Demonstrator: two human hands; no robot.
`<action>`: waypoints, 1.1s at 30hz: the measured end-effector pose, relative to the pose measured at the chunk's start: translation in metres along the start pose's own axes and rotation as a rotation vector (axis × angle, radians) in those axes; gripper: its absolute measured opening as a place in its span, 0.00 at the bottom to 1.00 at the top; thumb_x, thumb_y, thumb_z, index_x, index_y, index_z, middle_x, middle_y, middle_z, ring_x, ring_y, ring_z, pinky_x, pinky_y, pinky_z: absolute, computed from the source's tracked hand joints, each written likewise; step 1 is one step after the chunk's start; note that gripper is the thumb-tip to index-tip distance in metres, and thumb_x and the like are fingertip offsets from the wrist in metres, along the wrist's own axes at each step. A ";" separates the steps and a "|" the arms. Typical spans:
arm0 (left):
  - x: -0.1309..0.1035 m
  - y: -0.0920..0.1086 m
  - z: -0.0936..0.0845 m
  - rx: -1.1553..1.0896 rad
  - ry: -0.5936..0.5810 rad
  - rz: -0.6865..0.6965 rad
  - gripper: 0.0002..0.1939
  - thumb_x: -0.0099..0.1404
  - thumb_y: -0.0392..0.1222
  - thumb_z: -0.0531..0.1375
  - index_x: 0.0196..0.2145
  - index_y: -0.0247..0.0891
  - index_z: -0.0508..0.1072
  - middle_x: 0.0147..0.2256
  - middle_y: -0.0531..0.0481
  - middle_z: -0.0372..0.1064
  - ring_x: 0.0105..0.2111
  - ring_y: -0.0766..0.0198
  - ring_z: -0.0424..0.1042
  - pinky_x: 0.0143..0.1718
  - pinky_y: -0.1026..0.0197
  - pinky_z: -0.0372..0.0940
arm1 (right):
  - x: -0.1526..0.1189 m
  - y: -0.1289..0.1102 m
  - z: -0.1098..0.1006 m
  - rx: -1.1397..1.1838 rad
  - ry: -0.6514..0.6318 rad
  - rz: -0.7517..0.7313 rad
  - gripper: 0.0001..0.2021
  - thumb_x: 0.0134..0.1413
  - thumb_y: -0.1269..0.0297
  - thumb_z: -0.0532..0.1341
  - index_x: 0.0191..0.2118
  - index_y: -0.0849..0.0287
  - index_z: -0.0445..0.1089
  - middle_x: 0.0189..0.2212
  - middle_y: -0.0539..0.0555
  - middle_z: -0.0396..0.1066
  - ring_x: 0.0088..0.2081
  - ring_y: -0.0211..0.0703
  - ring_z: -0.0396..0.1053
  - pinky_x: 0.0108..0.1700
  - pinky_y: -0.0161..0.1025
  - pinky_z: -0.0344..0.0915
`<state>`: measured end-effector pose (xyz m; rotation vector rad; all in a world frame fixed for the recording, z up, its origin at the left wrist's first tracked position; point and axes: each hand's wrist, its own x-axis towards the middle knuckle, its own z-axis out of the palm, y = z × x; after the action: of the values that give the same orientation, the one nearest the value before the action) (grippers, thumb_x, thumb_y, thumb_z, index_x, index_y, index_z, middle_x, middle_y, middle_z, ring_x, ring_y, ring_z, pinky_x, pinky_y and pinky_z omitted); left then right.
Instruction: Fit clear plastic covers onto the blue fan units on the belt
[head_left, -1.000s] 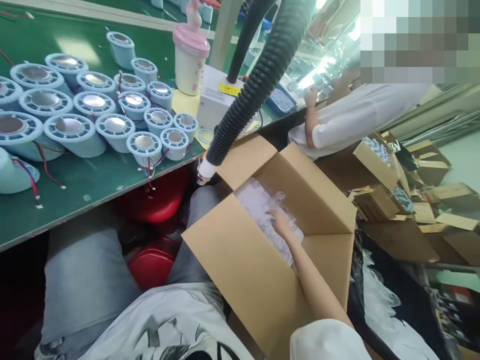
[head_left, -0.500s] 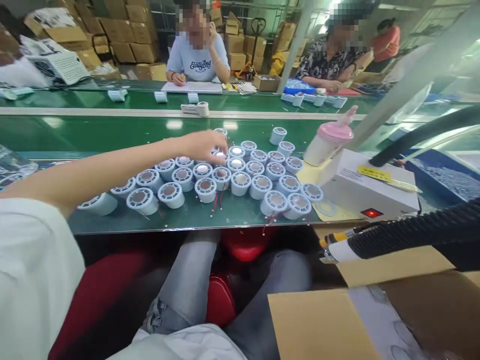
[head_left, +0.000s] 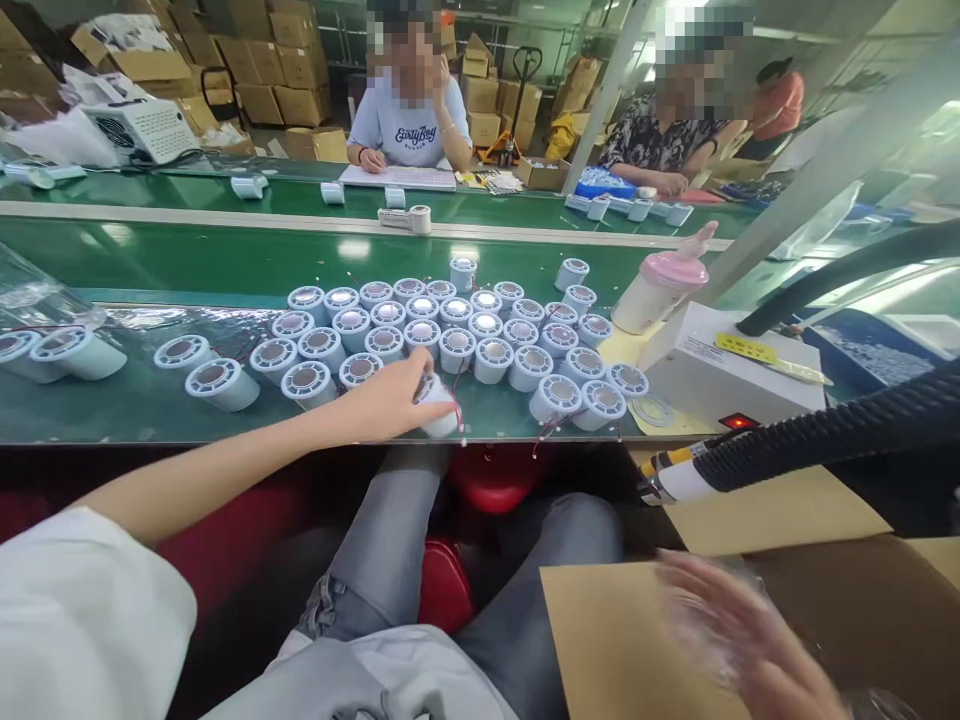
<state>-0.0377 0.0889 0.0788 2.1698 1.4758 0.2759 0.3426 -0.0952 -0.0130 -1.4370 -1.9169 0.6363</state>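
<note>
My left hand (head_left: 401, 400) is closed around a white cylinder (head_left: 439, 418) at the front edge of the green bench. Its thumb and fingers grip the sides, and thin red wires hang by it. Many like cylinders (head_left: 493, 360) stand close together behind it, most with a slotted ring and a round disc on top. Low on the right, my right hand (head_left: 750, 640) is above an open cardboard box (head_left: 600, 630). Motion blurs its fingers, which are around a clear, rounded plastic piece (head_left: 705, 635); the exact shape is unclear.
A white device (head_left: 739, 370) with a lit red switch stands right of the cylinders, beside a pink-lidded bottle (head_left: 664, 290). A black ribbed hose (head_left: 817, 440) reaches over the box. Two people sit across the green conveyor (head_left: 262, 250); another is farther back.
My left hand has come from the back of the group to the front edge and taken hold of a cylinder. My right hand has come into view over the box with clear plastic.
</note>
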 end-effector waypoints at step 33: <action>-0.048 0.018 0.112 -0.474 -0.241 0.401 0.35 0.46 0.52 0.70 0.52 0.45 0.70 0.43 0.46 0.61 0.45 0.56 0.65 0.48 0.53 0.62 | 0.061 -0.096 0.079 0.314 0.004 0.206 0.12 0.55 0.63 0.58 0.23 0.58 0.70 0.39 0.57 0.69 0.39 0.44 0.70 0.34 0.36 0.67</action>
<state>0.0064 0.0078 -0.0023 1.9980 0.7423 0.4341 0.2101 -0.0635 0.0154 -1.4366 -1.5913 0.9822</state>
